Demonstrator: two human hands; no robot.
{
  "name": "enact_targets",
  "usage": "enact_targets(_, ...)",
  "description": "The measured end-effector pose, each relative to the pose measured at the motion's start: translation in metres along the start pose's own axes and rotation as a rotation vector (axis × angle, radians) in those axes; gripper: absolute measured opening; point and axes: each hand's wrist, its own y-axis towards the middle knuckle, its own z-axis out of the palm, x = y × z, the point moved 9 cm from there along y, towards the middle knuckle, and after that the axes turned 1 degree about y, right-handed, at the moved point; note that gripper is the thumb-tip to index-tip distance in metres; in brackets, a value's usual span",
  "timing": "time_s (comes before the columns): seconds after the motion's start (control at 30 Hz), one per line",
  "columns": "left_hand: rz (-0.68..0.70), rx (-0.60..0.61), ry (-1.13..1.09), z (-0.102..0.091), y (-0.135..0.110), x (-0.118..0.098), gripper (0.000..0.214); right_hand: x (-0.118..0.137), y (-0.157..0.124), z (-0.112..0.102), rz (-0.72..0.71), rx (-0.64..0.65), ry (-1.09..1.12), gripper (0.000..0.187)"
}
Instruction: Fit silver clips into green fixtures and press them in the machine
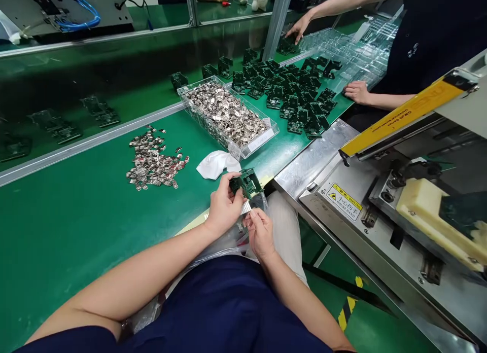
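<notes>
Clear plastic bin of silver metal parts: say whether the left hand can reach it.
Probably yes, once freed: the left hand holds a dark green board, and only a crumpled white cloth sits before the clear plastic bin.

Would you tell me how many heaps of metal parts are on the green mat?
2: one heap in the clear tray, one loose heap left of it. Others may be hidden.

metal parts left of plastic tray | circuit boards right of tray | machine at far right
</notes>
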Motion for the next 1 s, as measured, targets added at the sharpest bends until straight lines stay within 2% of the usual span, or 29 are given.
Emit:
enact_targets(0.23,0.033,-0.010,0.059,0.000,-0.001,-0.003,0.037,0.024,-0.005,-0.008,-0.106,-0.051,-0.194,0.032)
enact_targets(0.33,0.043,-0.024,0.110,-0.001,-0.001,-0.005,0.037,0.031,-0.012,-0.003,-0.146,-0.028,-0.267,0.033)
enact_targets(0.47,0.045,-0.045,0.124,-0.002,-0.001,-0.006,0.036,0.028,-0.016,0.011,-0.121,0.033,-0.281,0.034)
enact_targets(0.67,0.011,-0.052,0.019,-0.002,-0.001,0.001,0.037,0.022,-0.009,0.022,-0.013,0.108,-0.210,0.040)
enact_targets(0.83,-0.032,-0.081,-0.106,-0.003,0.000,0.004,0.037,0.018,-0.012,0.022,0.010,0.036,-0.189,0.035)
enact_targets(1.0,-0.043,-0.104,-0.161,-0.003,0.001,0.004,0.039,0.011,-0.011,0.019,-0.035,-0.036,-0.248,0.037)
